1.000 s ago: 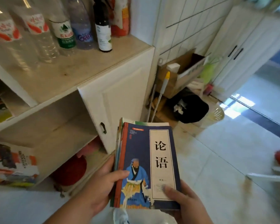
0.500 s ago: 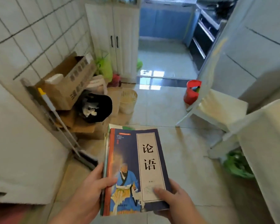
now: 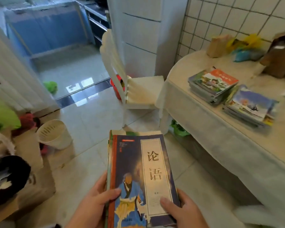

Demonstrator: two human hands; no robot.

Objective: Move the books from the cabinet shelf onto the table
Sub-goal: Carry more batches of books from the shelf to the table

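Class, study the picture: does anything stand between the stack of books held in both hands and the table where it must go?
Nothing visible does. Only bare floor separates the held stack from the table; the chair stands off beyond the table's end.

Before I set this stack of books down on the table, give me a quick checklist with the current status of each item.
1. Stack of books held from both sides: ok. The left hand grips the spine edge and the right hand the lower right corner.
2. Stack squared up: not ok. The lower books stick out past the top cover.
3. Free spot on the table: ok. Bare cloth shows in front of the two piles already there.
4. Path to the table: ok. Open floor; the white chair stands beyond the table end.
5. Stack over the table: not ok. It is above the floor.
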